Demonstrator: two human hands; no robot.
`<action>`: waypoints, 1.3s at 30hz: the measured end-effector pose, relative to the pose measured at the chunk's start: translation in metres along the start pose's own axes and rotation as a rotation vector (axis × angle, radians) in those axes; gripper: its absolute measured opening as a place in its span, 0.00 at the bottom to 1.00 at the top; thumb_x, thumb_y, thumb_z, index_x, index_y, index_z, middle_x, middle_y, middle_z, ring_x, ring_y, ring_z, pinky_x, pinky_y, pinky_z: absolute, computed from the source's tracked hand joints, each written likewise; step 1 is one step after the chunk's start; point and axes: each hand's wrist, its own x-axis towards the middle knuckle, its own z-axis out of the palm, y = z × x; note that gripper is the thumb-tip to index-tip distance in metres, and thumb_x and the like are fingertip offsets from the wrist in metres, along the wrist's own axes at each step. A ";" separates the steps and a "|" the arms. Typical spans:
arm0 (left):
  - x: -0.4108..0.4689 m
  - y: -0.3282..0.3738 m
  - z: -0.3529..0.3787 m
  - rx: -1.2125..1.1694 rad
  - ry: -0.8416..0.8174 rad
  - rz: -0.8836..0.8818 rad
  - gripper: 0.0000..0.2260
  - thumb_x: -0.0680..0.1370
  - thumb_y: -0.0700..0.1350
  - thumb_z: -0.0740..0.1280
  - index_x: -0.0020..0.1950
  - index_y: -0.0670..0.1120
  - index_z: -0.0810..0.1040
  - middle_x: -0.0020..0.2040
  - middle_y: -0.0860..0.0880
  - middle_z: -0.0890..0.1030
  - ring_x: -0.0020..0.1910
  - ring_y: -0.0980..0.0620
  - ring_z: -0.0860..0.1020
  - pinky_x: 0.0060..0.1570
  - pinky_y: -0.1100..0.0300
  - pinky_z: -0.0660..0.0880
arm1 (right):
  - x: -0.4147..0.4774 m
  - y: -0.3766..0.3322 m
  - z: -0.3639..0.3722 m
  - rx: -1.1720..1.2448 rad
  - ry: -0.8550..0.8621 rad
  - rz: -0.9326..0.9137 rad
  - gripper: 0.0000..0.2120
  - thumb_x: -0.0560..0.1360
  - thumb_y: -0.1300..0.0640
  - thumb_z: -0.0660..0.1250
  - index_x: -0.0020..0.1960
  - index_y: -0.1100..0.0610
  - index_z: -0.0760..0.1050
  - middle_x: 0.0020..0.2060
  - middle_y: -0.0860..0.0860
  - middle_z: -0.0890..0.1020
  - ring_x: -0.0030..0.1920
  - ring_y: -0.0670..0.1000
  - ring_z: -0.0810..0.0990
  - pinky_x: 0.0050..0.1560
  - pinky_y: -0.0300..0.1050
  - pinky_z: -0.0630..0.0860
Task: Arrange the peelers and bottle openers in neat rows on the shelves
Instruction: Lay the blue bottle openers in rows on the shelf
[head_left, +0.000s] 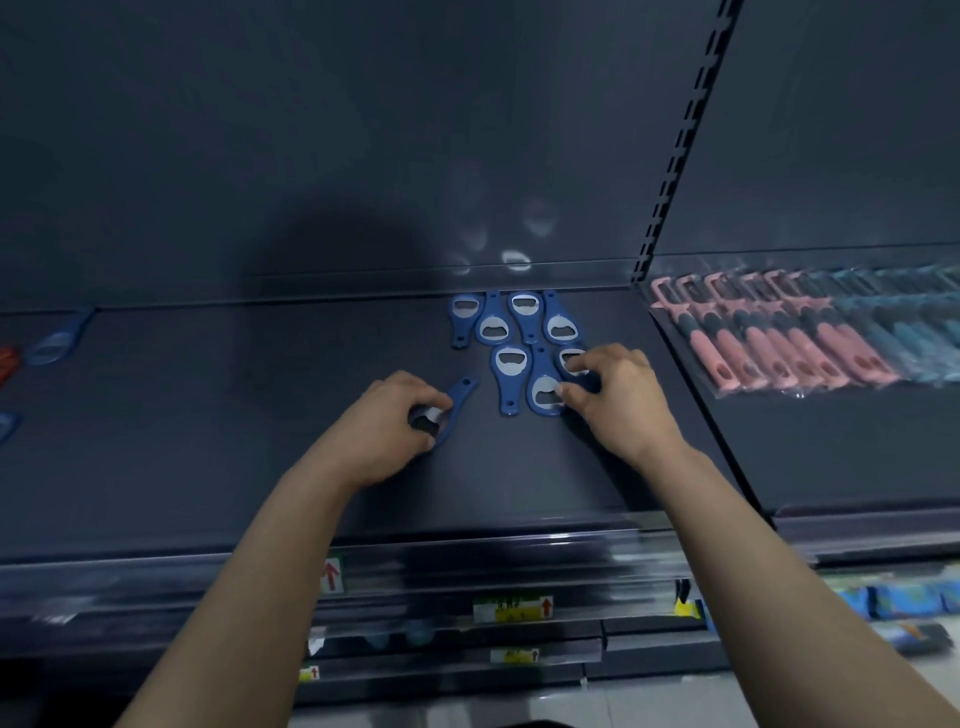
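Broad dark shelf (260, 467), middle bay. On the next bay to the right, wrapped peelers (769, 343) laid side by side, pink ones beside teal. Near the back of the middle bay, blue bottle openers (511, 325) in two rows, heads and handles alternating, four behind and three in front. Left grip (384, 431) curled round the head of a loose opener (460, 400), apart from the rows on their left. Right grip (618, 400) pinching the end opener (569, 358) of the front row, thumb tip touching its neighbour.

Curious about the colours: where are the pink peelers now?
In the head view the pink peelers lie in a row on the right shelf bay, left of the teal peelers and right of the blue bottle openers.
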 end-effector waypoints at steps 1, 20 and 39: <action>0.002 0.003 0.003 -0.012 -0.009 0.013 0.19 0.73 0.35 0.68 0.63 0.48 0.76 0.59 0.52 0.70 0.57 0.51 0.70 0.62 0.60 0.67 | -0.001 0.001 0.001 -0.002 -0.016 -0.008 0.18 0.74 0.53 0.70 0.61 0.59 0.77 0.59 0.54 0.76 0.61 0.55 0.67 0.57 0.38 0.63; 0.025 0.008 0.028 -0.030 0.137 0.130 0.15 0.77 0.43 0.67 0.64 0.47 0.75 0.63 0.55 0.71 0.62 0.56 0.63 0.60 0.67 0.58 | -0.007 0.005 0.009 -0.044 -0.004 -0.064 0.19 0.75 0.51 0.68 0.63 0.59 0.75 0.59 0.51 0.76 0.59 0.53 0.68 0.61 0.44 0.67; 0.072 0.003 0.022 -0.182 0.172 0.020 0.22 0.80 0.38 0.55 0.73 0.51 0.61 0.70 0.45 0.66 0.69 0.50 0.65 0.62 0.65 0.58 | 0.030 0.008 0.006 0.128 -0.042 0.109 0.19 0.80 0.62 0.52 0.70 0.57 0.67 0.56 0.60 0.78 0.63 0.56 0.64 0.63 0.45 0.64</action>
